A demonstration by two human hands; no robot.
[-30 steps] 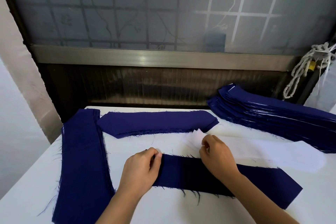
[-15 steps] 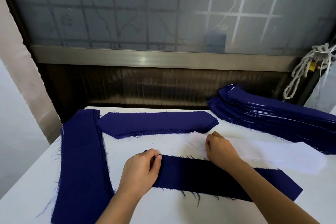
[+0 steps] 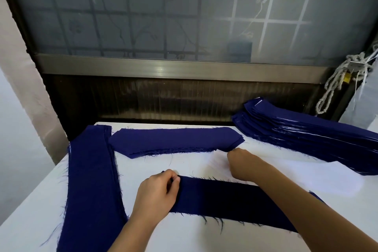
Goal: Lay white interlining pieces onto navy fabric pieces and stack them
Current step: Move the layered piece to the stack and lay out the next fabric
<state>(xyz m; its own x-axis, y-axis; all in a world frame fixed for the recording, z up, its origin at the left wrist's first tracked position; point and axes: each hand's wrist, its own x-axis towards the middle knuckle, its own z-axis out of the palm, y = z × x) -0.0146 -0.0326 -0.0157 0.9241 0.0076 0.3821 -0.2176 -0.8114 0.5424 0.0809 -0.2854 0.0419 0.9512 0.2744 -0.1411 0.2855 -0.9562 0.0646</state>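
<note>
A single navy fabric piece point(image 3: 229, 202) lies across the white table point(image 3: 184, 237) in front of me. My left hand point(image 3: 157, 192) pinches its left end. Behind it lies a stack of white interlining pieces point(image 3: 286, 172), hard to tell apart from the table. My right hand point(image 3: 241, 163) reaches over the navy piece and curls its fingers on the left tip of the interlining. At the back right sits a tall stack of finished navy pieces with white layers point(image 3: 306, 137).
A pile of pointed navy pieces point(image 3: 176, 141) lies at the back centre, and a long navy pile point(image 3: 90, 186) runs down the left side. A frosted window point(image 3: 184, 12) stands behind the table. A knotted rope point(image 3: 335, 86) hangs at the right.
My right hand has slid away from me along the interlining to its left tip, close to the pointed navy pile. My left hand has stayed on the navy piece's end.
</note>
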